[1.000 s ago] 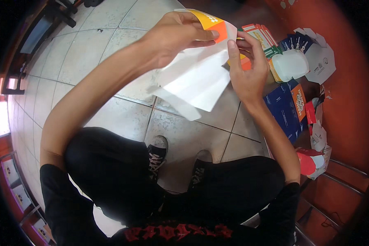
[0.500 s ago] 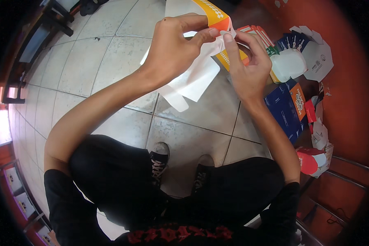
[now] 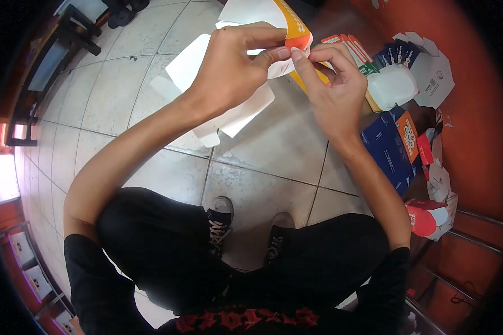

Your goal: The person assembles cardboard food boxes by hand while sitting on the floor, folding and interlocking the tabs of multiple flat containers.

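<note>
- Two hands meet at upper centre of the frame: left hand (image 3: 229, 70) and right hand (image 3: 332, 92) both pinch the flat carton blank (image 3: 237, 111), white inside with an orange-and-yellow printed edge at top.
- Since a second ago, both hands have drawn closer together; thumbs and forefingers now nearly touch at the orange edge, clamped on the card.
- Blank has swung: its white panels now trail toward the left under the left wrist, above the tiled floor (image 3: 262, 167).
- Right side, by the orange wall: dark blue flat cartons (image 3: 394, 148) with an orange patch; a white moulded box (image 3: 391, 86) above them; a white open blank (image 3: 433, 72) at upper right.
- Lower right: red-and-white carton (image 3: 427, 215).
- Black shoes (image 3: 221, 218) sit at lower centre.
</note>
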Demonstrator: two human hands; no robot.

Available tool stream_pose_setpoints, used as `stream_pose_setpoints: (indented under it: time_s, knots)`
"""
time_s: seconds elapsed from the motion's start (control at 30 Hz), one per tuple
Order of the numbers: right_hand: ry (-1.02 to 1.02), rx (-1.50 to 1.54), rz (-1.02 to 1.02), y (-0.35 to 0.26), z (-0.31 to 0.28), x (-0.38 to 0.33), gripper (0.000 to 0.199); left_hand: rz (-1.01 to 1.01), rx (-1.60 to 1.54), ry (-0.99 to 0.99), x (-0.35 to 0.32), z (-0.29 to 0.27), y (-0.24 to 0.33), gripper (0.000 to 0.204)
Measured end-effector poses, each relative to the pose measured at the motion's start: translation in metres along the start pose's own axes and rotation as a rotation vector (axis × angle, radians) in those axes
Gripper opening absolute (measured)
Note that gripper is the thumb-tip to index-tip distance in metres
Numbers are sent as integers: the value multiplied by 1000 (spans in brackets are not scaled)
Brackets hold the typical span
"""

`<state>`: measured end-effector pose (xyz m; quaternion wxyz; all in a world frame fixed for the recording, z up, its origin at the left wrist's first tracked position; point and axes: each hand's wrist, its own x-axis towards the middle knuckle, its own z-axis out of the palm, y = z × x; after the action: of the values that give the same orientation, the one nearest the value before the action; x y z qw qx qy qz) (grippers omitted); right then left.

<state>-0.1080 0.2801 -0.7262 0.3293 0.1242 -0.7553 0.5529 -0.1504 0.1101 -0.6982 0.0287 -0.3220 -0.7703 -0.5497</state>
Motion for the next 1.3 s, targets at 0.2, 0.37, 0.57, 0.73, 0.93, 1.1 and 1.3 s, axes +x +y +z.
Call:
stream_pose_setpoints:
  time_s: [0.2, 0.37, 0.57, 0.73, 0.93, 1.1, 1.3]
  knots:
    - [-40, 176, 197, -7, -7, 2, 13, -33, -53, -9, 2, -5, 2, 24]
    - [-154, 172, 175, -11, -12, 7, 11, -2, -12, -12, 3, -9, 3, 23]
    - [-270, 120, 210, -8, -23, 10, 18, 67, 117, -40, 3, -13, 4, 22]
    - [-167, 120, 193, -11, -18, 8, 20, 92, 85, 10, 6, -10, 3, 24]
    - [-57, 242, 295, -18, -11, 7, 19, 100, 53, 83, 3, -9, 5, 24]
    - [-80, 225, 182, -15, -9, 4, 19, 169, 111, 71, 4, -14, 4, 22]
    - [-127, 42, 43, -16, -22, 7, 18, 312, 219, -1, 9, -6, 5, 21]
